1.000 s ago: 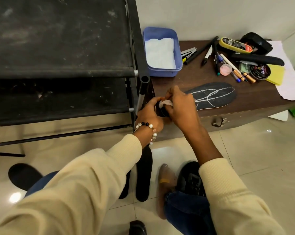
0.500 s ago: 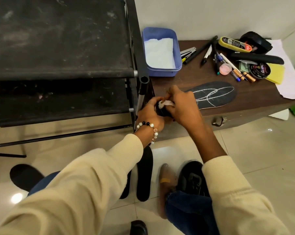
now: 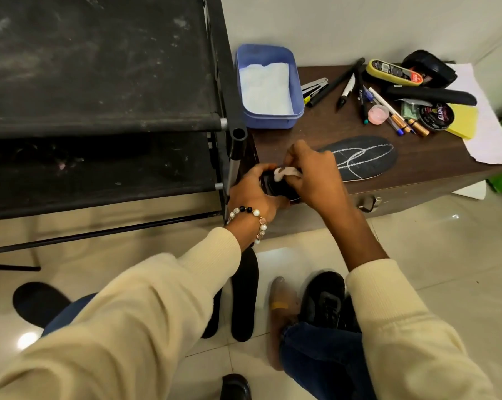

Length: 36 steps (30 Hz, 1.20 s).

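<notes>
White tissue on black container

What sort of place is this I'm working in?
Likely a home shoe-care corner. A low wooden table holds a polish tin, pens and a chalk-marked insole, and a black rack stands beside it. The left hand grips a small black container; the right hand pinches a white wad.

Rack post crowds left; tabletop between tub and insole lies open.

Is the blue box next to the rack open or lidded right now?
Open. The blue box has no lid on it, and the white tissue lying inside it is in plain view from above.
</notes>
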Each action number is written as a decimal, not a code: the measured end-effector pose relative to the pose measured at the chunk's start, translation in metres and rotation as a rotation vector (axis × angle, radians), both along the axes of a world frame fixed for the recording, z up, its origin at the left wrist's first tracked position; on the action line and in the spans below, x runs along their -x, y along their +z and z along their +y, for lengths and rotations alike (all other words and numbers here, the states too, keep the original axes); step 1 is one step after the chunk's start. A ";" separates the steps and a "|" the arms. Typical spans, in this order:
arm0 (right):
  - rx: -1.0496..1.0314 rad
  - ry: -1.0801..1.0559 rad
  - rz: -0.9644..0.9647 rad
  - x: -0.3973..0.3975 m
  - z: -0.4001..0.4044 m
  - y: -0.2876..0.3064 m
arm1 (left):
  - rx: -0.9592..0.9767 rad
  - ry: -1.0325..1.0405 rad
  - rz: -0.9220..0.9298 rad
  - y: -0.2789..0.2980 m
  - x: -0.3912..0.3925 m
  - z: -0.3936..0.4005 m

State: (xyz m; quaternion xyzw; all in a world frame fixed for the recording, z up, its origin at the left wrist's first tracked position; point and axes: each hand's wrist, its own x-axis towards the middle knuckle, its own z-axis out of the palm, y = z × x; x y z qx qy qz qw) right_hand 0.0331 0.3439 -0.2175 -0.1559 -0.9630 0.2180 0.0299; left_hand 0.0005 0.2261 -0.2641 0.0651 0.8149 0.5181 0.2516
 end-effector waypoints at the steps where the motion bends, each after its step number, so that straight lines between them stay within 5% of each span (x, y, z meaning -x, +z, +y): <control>1: 0.006 0.043 -0.068 -0.004 0.005 0.006 | -0.003 -0.006 0.002 0.000 0.000 0.000; 5: -0.003 0.132 -0.197 -0.015 0.014 0.016 | -0.001 -0.015 0.037 0.000 -0.001 0.000; 13: -0.047 -0.032 0.076 0.005 0.002 -0.005 | 0.057 -0.009 0.062 0.000 -0.002 0.001; 20: -0.037 0.154 -0.242 -0.015 0.020 0.018 | 0.048 -0.023 0.061 0.001 -0.002 0.001; 31: -0.088 -0.015 0.142 0.010 -0.001 -0.011 | 0.091 -0.007 0.087 0.003 -0.006 0.003; 36: -0.061 0.101 -0.067 -0.003 0.012 0.004 | 0.068 -0.012 0.066 0.005 -0.003 0.001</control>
